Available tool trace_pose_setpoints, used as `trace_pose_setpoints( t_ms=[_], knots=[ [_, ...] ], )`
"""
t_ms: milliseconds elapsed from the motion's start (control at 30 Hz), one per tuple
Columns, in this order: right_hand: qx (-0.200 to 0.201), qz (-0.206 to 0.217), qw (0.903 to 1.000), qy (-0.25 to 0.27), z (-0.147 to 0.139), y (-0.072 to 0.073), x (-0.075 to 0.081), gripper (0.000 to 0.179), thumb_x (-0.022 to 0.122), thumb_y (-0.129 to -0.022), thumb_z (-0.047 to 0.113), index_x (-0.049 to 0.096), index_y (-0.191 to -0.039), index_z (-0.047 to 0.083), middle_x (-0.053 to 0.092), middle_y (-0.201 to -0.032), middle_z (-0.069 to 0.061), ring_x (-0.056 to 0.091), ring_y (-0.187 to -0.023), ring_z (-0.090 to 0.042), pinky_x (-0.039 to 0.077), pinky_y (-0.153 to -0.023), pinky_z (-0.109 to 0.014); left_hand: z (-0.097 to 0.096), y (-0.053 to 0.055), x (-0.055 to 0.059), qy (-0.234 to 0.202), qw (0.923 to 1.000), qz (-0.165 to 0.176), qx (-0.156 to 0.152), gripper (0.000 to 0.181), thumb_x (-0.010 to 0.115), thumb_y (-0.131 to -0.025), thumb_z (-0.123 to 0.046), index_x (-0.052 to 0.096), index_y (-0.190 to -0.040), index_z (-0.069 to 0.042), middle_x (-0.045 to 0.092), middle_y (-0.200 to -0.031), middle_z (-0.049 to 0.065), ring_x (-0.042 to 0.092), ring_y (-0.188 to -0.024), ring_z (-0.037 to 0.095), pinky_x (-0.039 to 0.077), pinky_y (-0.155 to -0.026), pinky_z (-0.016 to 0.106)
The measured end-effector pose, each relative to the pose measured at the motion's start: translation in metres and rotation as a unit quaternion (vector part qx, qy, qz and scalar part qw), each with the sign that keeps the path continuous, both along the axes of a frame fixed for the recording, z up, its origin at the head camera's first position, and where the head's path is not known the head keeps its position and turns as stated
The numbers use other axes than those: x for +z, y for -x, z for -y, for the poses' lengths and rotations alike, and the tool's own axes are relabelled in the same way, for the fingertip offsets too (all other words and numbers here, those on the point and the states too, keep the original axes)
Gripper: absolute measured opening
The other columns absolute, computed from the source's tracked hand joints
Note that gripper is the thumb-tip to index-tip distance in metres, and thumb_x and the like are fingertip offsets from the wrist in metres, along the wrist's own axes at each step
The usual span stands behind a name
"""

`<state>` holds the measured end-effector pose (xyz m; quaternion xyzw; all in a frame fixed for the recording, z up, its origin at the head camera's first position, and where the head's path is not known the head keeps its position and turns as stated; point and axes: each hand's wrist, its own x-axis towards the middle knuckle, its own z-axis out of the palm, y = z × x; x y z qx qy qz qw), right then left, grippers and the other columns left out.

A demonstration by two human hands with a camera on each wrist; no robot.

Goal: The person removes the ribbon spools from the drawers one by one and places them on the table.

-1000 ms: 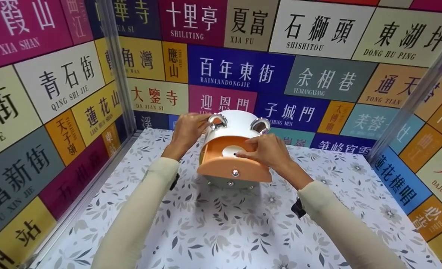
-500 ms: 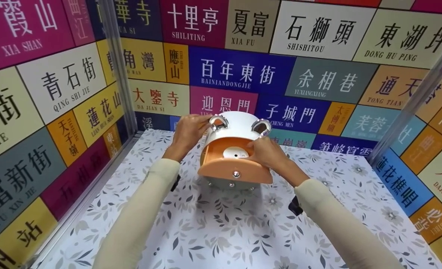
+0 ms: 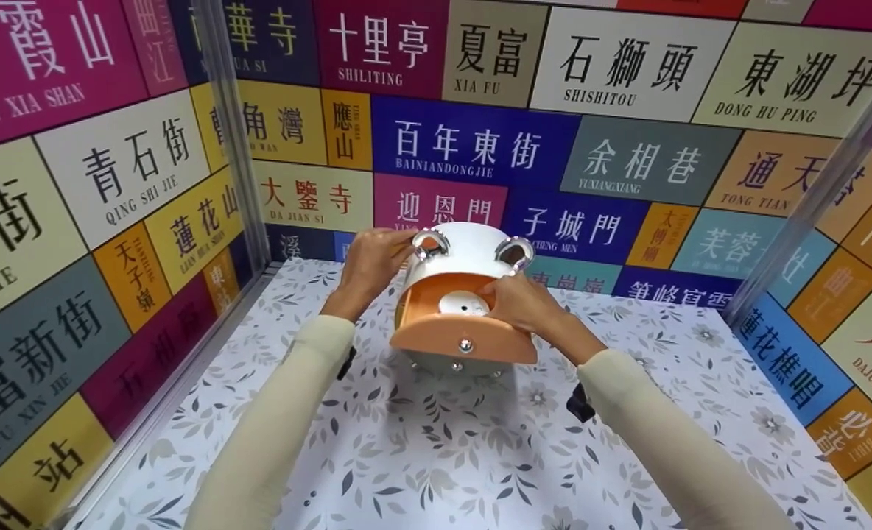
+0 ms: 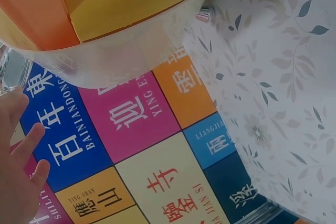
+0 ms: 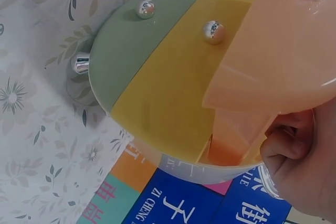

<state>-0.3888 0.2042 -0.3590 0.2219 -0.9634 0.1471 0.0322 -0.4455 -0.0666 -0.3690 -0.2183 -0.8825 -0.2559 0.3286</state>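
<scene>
A small rounded drawer box [image 3: 469, 241] with a white shell and silver ring ears stands on the table. Its orange top drawer [image 3: 427, 335] is pulled out. Inside lies a white round disc [image 3: 454, 302] with a small dark spot. My left hand [image 3: 368, 265] pinches the left ring ear [image 3: 442, 240], though its contact is partly hidden. At the drawer's right side, my right hand [image 3: 522, 303] reaches in from above. Its fingers [image 5: 286, 148] look curled in the right wrist view. Whether they hold anything is hidden. The yellow drawer [image 5: 168, 87] and green drawer [image 5: 139, 38] below are closed.
A white table cover [image 3: 421, 456] with grey leaves lies under the box. Walls of coloured panels [image 3: 473, 140] with Chinese lettering rise close behind and on both sides. A clear strip [image 3: 233, 132] runs up the back left corner.
My right hand has drawn back from the white disc to the drawer's right side, and its fingers have dipped deeper in. The left hand stays at the ring ear.
</scene>
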Motion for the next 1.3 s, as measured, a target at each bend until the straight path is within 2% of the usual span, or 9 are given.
trace_pose_setpoints(
  t_ms=[200,433,533,633,700,800,967,1100,1300],
  knots=[
    [0.019,-0.013,0.9995,-0.022,0.0,0.001,0.003,0.047,0.084,-0.078,0.037,0.079,-0.12,0.016,0.077,-0.102,-0.002,0.059,-0.079,-0.023,0.049,-0.067,-0.038,-0.001,-0.001,0.0,-0.004,0.9999,0.014,0.004,0.034,0.075,-0.098,-0.027,0.073,-0.132,-0.024,0.077,-0.12,0.004,0.071,-0.109,0.026,0.053,-0.102,0.043],
    [0.013,-0.021,0.9994,-0.025,0.0,0.0,0.004,0.046,0.083,-0.078,0.038,0.08,-0.115,0.011,0.077,-0.102,-0.003,0.06,-0.081,-0.024,0.051,-0.07,-0.041,-0.001,-0.001,-0.002,-0.014,0.9997,0.019,0.009,0.034,0.076,-0.097,-0.026,0.073,-0.131,-0.025,0.077,-0.12,0.004,0.071,-0.109,0.027,0.054,-0.101,0.043],
    [0.017,-0.025,0.9992,-0.026,-0.002,0.0,0.004,0.043,0.083,-0.079,0.044,0.081,-0.108,0.012,0.071,-0.083,0.0,0.054,-0.071,-0.019,0.046,-0.064,-0.037,-0.002,-0.001,-0.002,-0.012,0.9998,0.012,0.004,0.034,0.076,-0.097,-0.026,0.074,-0.131,-0.025,0.077,-0.118,0.005,0.071,-0.108,0.027,0.056,-0.1,0.042],
    [0.029,-0.03,0.9988,-0.027,-0.003,-0.001,0.007,0.042,0.081,-0.08,0.053,0.079,-0.096,0.014,0.052,-0.064,0.005,0.044,-0.061,-0.015,0.039,-0.057,-0.033,-0.002,-0.001,-0.002,-0.004,1.0,0.002,0.003,0.034,0.076,-0.097,-0.025,0.074,-0.131,-0.023,0.078,-0.117,0.004,0.072,-0.106,0.026,0.057,-0.098,0.041],
    [0.038,-0.03,0.9987,-0.017,-0.004,-0.001,0.01,0.044,0.08,-0.08,0.058,0.077,-0.091,0.015,0.045,-0.06,0.007,0.041,-0.057,-0.013,0.038,-0.055,-0.031,-0.001,0.0,-0.002,-0.002,1.0,-0.003,0.003,0.034,0.076,-0.097,-0.025,0.074,-0.131,-0.023,0.078,-0.116,0.004,0.072,-0.105,0.026,0.057,-0.096,0.04],
    [0.048,-0.024,0.9985,0.006,-0.005,-0.002,0.013,0.048,0.08,-0.08,0.062,0.077,-0.087,0.015,0.048,-0.057,0.009,0.043,-0.055,-0.01,0.038,-0.055,-0.029,-0.001,0.0,-0.002,-0.004,1.0,-0.005,0.003,0.034,0.076,-0.097,-0.025,0.074,-0.131,-0.022,0.078,-0.117,0.004,0.072,-0.105,0.026,0.057,-0.096,0.04],
    [0.058,-0.006,0.9979,0.029,-0.008,-0.005,0.019,0.05,0.08,-0.081,0.064,0.081,-0.095,0.016,0.057,-0.055,0.008,0.049,-0.05,-0.008,0.041,-0.054,-0.027,-0.001,0.0,-0.002,-0.003,1.0,-0.002,0.003,0.034,0.075,-0.098,-0.025,0.074,-0.131,-0.023,0.077,-0.118,0.004,0.072,-0.107,0.027,0.056,-0.099,0.041],
    [0.065,0.007,0.997,0.042,-0.009,-0.008,0.022,0.051,0.08,-0.082,0.063,0.083,-0.105,0.017,0.059,-0.051,0.007,0.053,-0.044,-0.007,0.042,-0.05,-0.026,-0.001,-0.001,-0.002,0.001,0.9999,0.003,0.011,0.034,0.075,-0.098,-0.026,0.073,-0.132,-0.024,0.077,-0.119,0.004,0.072,-0.109,0.027,0.055,-0.1,0.042],
    [0.055,-0.002,0.9976,0.042,-0.01,-0.01,0.027,0.062,0.077,-0.08,0.07,0.082,-0.113,0.018,0.038,-0.047,0.01,0.031,-0.04,-0.006,0.03,-0.048,-0.025,-0.002,0.0,-0.003,-0.009,0.9999,-0.003,0.005,0.033,0.075,-0.098,-0.025,0.073,-0.131,-0.023,0.077,-0.119,0.004,0.072,-0.109,0.027,0.055,-0.101,0.043]
  ],
)
